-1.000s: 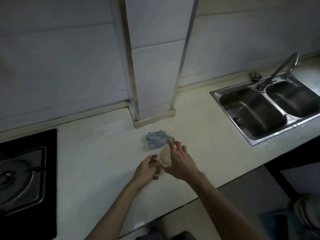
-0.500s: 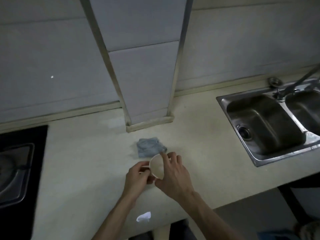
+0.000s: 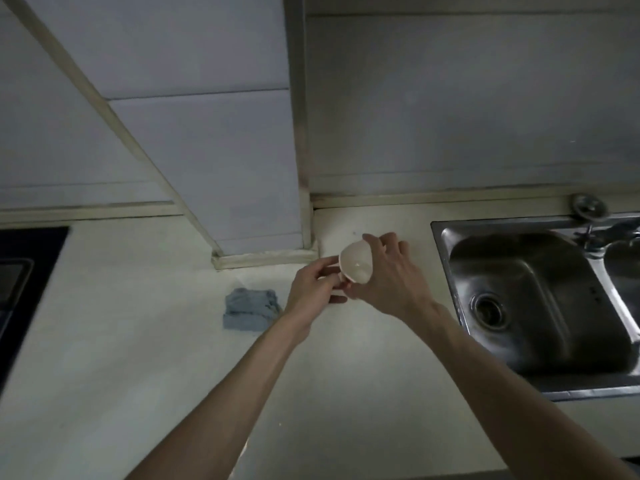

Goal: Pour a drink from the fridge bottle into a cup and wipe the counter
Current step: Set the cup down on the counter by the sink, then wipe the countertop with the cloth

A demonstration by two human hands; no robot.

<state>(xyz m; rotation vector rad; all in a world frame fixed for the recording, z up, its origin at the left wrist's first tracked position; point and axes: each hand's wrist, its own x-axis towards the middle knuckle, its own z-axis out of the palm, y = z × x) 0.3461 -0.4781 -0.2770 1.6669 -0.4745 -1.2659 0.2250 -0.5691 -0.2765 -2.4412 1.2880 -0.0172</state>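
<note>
You have carried the cup (image 3: 356,268) up and to the right since a moment ago. It was just in front of the cloth (image 3: 249,310) then; now it hangs above the bench (image 3: 138,358), between the cloth and the sink (image 3: 446,271), closer to the back wall. The cloth has not moved and now lies left of your left hand (image 3: 317,289), near it but apart.

Both hands have the cup as before. Your left hand pinches it at the handle side, though the handle itself is hidden. Your right hand (image 3: 391,278) wraps the bowl from behind, fingers (image 3: 389,242) curled over the rim.

The cup is tipped well over, its mouth turned to you and to the left. The inside is pale, with one small bright glint low down. No drink shows in it, and at this tilt it could hardly hold any, so I judge it empty. You seem to be checking it or taking it to rinse, so pouring has not begun, and wiping still waits.

The near basin of the sink shows only its drain (image 3: 488,308); whether it is wet you cannot tell in this light. The second basin is cut off at the edge. The bottle is not in view.
</note>
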